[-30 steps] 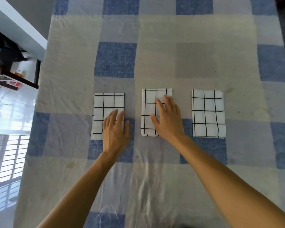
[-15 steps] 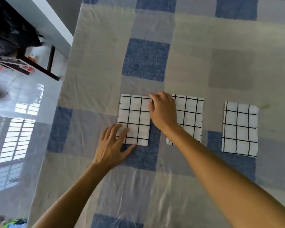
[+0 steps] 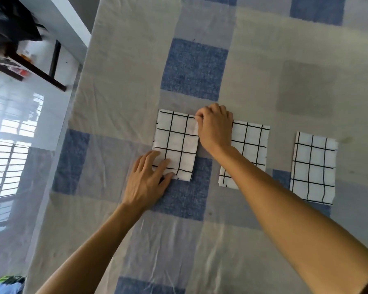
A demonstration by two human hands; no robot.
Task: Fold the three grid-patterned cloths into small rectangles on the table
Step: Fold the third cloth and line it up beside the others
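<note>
Grid-patterned cloths lie folded on the table [image 3: 125, 81]: left cloth [image 3: 176, 145], middle cloth [image 3: 251, 141], right cloth [image 3: 313, 166]. Left grip [image 3: 147, 179] presses flat on the left cloth's near corner; right grip [image 3: 216, 128] pinches its far corner. Likely step: final squaring; next, edge alignment, then release.

Left hand [image 3: 147, 179] flat, right hand [image 3: 216, 128] curled

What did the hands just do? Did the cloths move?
The right hand left the middle cloth, crossed to the left cloth and pinches its far right corner. The left hand slid back to that cloth's near left corner, fingers flat. All three cloths, including the right cloth, lie where they were.
</note>
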